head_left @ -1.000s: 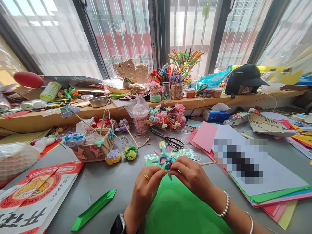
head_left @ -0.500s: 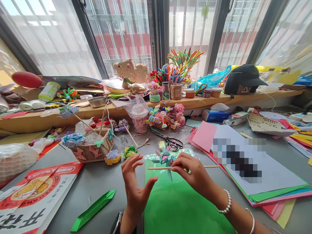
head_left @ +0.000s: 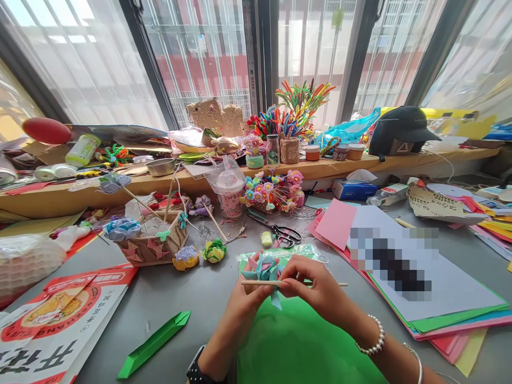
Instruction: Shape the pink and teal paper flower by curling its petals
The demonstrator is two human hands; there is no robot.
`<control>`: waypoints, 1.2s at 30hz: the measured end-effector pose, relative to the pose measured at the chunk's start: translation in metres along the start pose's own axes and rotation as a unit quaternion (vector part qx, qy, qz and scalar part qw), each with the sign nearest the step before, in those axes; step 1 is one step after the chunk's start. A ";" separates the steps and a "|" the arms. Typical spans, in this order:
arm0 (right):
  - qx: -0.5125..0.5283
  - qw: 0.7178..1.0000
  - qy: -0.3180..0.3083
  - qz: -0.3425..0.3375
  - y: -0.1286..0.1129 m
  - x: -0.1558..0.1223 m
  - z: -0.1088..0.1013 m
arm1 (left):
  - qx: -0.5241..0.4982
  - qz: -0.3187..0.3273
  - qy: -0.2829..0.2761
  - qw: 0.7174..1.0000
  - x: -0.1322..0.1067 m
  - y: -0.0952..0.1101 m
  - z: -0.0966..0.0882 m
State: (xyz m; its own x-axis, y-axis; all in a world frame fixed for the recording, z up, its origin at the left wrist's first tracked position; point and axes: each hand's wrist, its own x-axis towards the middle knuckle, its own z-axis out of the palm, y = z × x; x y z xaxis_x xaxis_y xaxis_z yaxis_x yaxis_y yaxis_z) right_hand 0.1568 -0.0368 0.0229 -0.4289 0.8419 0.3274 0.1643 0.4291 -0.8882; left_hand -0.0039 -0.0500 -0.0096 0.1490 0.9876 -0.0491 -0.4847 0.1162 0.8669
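Note:
Both hands meet low in the middle of the head view over a green paper sheet (head_left: 296, 341). My right hand (head_left: 316, 288) pinches a thin wooden stick (head_left: 260, 282) that lies level and pokes out on both sides. A folded paper flower (head_left: 264, 269) in teal and pink sits on the stick just above my fingers. My left hand (head_left: 250, 301) is closed from below around the flower's base and the stick.
A folded green paper strip (head_left: 154, 344) lies at the lower left. Scissors (head_left: 286, 234) rest behind the flower. Coloured paper sheets (head_left: 420, 288) are stacked to the right. A basket (head_left: 152, 242) with paper flowers stands at the left, and a red printed bag (head_left: 56, 320) lies nearer.
Half a second ago my left hand was open and off the work; it has come back and closed under the flower. The stick and flower moved slightly left and nearer.

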 end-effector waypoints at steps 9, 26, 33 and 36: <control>-0.108 0.982 0.087 -0.130 0.004 -0.003 0.011 | 0.037 -0.031 -0.023 0.999 -0.001 0.004 0.005; -0.130 0.991 0.003 -0.035 0.002 -0.001 -0.001 | -0.012 -0.002 0.064 0.998 0.002 -0.006 0.006; -0.127 0.992 0.005 -0.022 0.001 -0.002 -0.001 | 0.014 -0.010 0.079 0.997 0.002 -0.006 0.007; -0.121 0.991 0.017 -0.046 0.001 -0.002 0.003 | 0.012 -0.026 0.083 0.996 0.001 -0.004 0.008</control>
State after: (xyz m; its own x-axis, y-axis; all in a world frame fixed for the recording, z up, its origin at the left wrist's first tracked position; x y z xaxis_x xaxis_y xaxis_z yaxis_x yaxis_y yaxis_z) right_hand 0.1556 -0.0390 0.0201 -0.4218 0.8048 0.4177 0.3356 0.5665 -0.7526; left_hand 0.0048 -0.0507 -0.0097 0.0271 0.9845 -0.1735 -0.4589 0.1664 0.8728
